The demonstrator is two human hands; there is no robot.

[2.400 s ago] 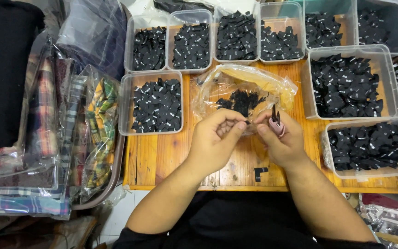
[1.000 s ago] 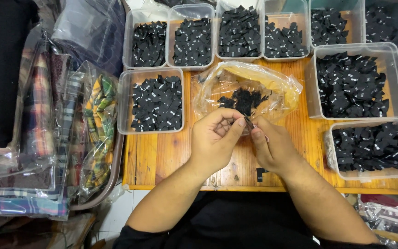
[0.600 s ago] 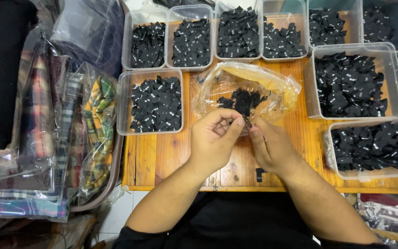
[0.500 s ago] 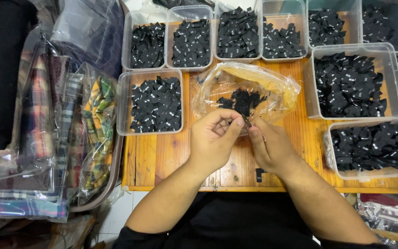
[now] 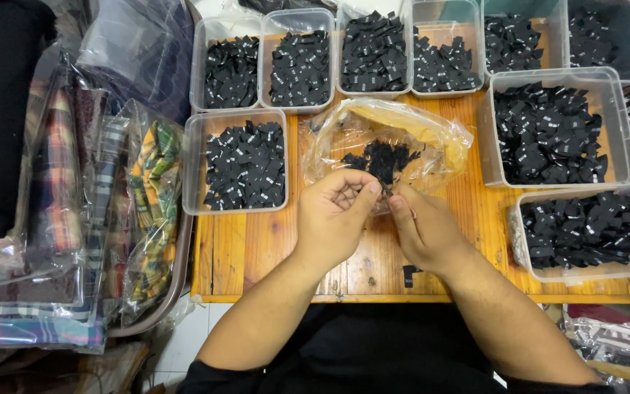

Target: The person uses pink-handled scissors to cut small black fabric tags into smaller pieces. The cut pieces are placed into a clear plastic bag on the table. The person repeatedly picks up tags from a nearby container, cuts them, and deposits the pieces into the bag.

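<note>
My left hand (image 5: 338, 213) and my right hand (image 5: 426, 230) meet fingertip to fingertip over the wooden table (image 5: 257, 255), at the mouth of a clear plastic bag (image 5: 432, 138). The bag holds a small heap of black fabric labels (image 5: 380, 157). My left thumb and fingers pinch a small dark piece, seemingly one label, where the hands touch. My right hand is curled shut around a thin pinkish tool (image 5: 410, 211) that is mostly hidden. One loose black label (image 5: 410, 276) lies on the table below my right hand.
Several clear plastic tubs full of black labels ring the bag: one to the left (image 5: 246, 162), two to the right (image 5: 555, 131) (image 5: 585, 230), a row along the back (image 5: 373, 51). Bagged plaid fabrics (image 5: 151, 211) are stacked off the table's left edge.
My right hand has turned downward and closed in on my left hand, so the tool it held upright is now mostly hidden. Over the last half second, nothing visibly moves.
</note>
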